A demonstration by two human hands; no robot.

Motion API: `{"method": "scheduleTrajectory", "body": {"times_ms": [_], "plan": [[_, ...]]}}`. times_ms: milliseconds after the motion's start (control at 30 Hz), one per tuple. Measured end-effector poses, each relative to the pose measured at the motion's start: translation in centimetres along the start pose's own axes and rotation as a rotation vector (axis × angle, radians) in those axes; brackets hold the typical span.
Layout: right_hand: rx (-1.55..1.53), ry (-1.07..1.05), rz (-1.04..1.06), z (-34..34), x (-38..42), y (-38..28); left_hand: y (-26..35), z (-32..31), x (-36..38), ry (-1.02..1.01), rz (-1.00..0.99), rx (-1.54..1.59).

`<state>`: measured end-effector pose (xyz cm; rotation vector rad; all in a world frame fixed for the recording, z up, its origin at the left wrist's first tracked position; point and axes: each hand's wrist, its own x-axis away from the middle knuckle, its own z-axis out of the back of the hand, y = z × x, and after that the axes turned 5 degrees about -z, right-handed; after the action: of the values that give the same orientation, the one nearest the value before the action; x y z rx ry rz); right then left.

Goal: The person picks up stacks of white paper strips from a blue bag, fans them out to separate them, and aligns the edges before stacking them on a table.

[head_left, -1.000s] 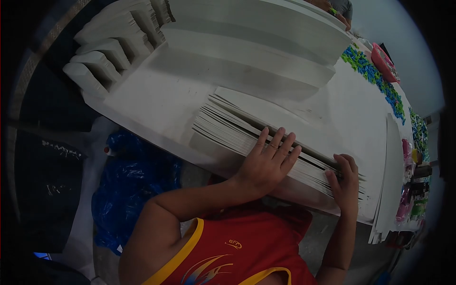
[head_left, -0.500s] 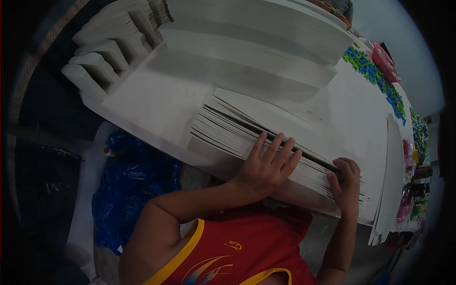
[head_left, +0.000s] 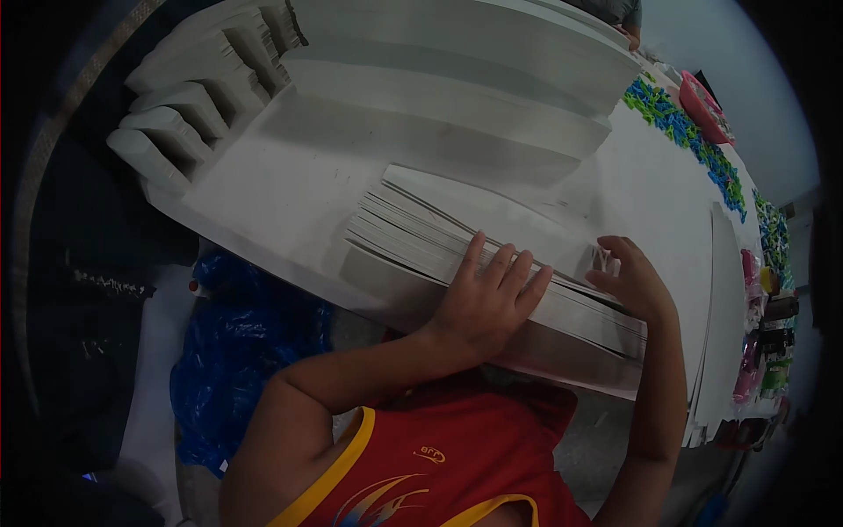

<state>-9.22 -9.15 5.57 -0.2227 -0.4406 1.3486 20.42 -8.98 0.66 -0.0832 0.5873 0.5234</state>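
Note:
A stack of white paper sheets [head_left: 413, 230] lies slantwise near the table's front edge, its layered long edges facing me. My left hand [head_left: 485, 303] rests flat on it, fingers spread across the upper edges. Just past the right end of the stack is my right hand [head_left: 637, 279], with thumb and forefinger curved and a gap between them. Small pale shapes show in that gap, too blurred to name. One loose white sheet [head_left: 474, 195] lies slightly fanned out on the stack's far side.
Tall white paper stacks [head_left: 457, 79] stand behind, with folded bundles [head_left: 162, 132] at the left. Blue and green small pieces [head_left: 685, 132] and a pink basin [head_left: 704, 110] lie at the far right. More sheets [head_left: 722, 307] overhang the right edge. Blue plastic [head_left: 250, 351] lies below. Another person [head_left: 623, 13] stands opposite.
My right hand has come off the stack's right end, moving up and away with its fingers parted. The sheets sit closer together there. My left hand has stayed on the stack.

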Motion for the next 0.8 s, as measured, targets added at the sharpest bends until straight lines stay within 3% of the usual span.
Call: {"method": "scheduleTrajectory", "body": {"times_ms": [100,267,400,467,700,800], "plan": [[0.081,-0.076,0.012,0.6,-2.1,0.0,0.0,-0.1,0.1,-0.013,0.009,0.018],[0.207,-0.288,-0.143,1.5,-3.0,-1.7,-0.1,0.0,0.1,-0.01,0.005,0.016],[0.276,-0.201,-0.057,0.8,-1.9,-1.3,-0.1,-0.2,0.1,-0.009,-0.001,0.024],[0.024,-0.095,0.057,1.1,-0.2,-1.9,-0.1,-0.4,0.1,0.003,0.007,0.032],[0.02,-0.069,0.093,1.0,1.2,-1.3,-0.2,-0.5,0.1,0.022,-0.004,0.032],[-0.056,-0.118,0.007,0.6,0.9,-1.4,-0.3,-0.5,0.2,0.023,0.001,0.026]]}}
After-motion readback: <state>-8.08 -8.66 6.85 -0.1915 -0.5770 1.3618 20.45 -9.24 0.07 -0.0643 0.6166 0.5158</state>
